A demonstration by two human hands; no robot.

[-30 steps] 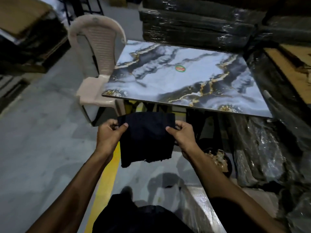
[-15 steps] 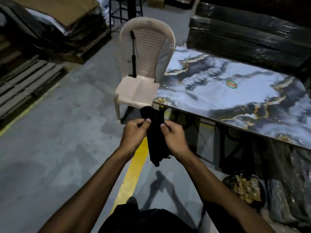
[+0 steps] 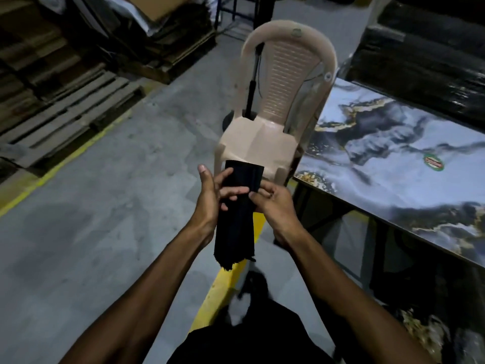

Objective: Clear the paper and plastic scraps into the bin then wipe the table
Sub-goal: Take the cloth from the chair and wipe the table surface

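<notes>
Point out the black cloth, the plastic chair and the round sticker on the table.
black cloth [image 3: 235, 232]: head view, on its hanging folded middle.
plastic chair [image 3: 287, 72]: head view, on the ribbed backrest.
round sticker [image 3: 433, 163]: head view, on the sticker's centre, on the marble-patterned table top [image 3: 393, 185].

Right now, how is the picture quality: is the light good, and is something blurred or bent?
Head view: the light is dim and the far corners go dark; the black cloth shows almost no folds. The marble-pattern table catches a pale sheen. The left hand and right hand look slightly soft. The wide lens makes the beige chair lean.
</notes>
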